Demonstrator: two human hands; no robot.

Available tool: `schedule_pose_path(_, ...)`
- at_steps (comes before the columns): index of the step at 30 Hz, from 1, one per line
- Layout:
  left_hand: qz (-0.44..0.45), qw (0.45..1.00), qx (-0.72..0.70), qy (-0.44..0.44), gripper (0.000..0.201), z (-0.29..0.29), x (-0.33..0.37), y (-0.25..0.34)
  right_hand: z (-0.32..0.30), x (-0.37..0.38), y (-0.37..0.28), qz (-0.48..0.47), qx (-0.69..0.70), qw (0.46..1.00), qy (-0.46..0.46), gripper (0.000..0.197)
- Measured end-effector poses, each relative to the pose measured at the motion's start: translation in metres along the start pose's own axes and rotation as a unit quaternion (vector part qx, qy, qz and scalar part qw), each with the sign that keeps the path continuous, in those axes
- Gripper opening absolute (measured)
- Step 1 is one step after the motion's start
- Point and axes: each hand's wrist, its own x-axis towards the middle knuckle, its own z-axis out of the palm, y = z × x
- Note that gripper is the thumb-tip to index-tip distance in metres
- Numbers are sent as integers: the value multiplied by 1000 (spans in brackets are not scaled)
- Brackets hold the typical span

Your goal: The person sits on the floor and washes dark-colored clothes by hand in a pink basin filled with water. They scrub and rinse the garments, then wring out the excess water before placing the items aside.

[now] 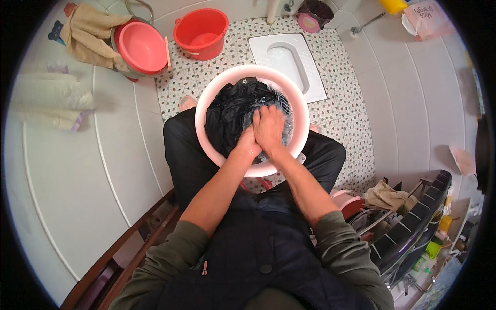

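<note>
A pink basin [205, 143] rests between my knees, holding a wet black garment [226, 111] bunched up inside, with shiny, soapy-looking folds on its right side. Over those folds my right hand [269, 125] is closed, its fingers curled into the cloth. My left hand [249, 141] presses against it from the left, wet at the wrist. The right hand and the cloth cover the left fingers. Both forearms are bare below pushed-up green sleeves.
Beyond the basin are a red bucket [202, 37], a squat toilet [311, 77] and a bin [310, 23]. A pink bowl [143, 47] and a tan towel [90, 36] are at the far left. A cluttered rack [392, 227] stands at the right.
</note>
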Motion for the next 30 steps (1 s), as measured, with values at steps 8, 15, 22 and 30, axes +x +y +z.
schedule_pose_path(8, 20, 995, 50, 83, 39, 13, 0, 3, 12, 34, 23, 47, 59, 996, -52, 25)
schedule_pose_path(15, -34, 997, -45, -47, 48, 13, -1, 13, -4, 1, 9, 61, 88, 993, -46, 27)
schedule_pose_path(22, 76, 979, 94, -163, 38, -46, 29, -4, 4, -12, -2, 45, 41, 997, -48, 31)
schedule_pose_path(30, -8, 994, 40, 103, 44, -1, 12, -6, 9, 32, 19, 89, 67, 992, -64, 29)
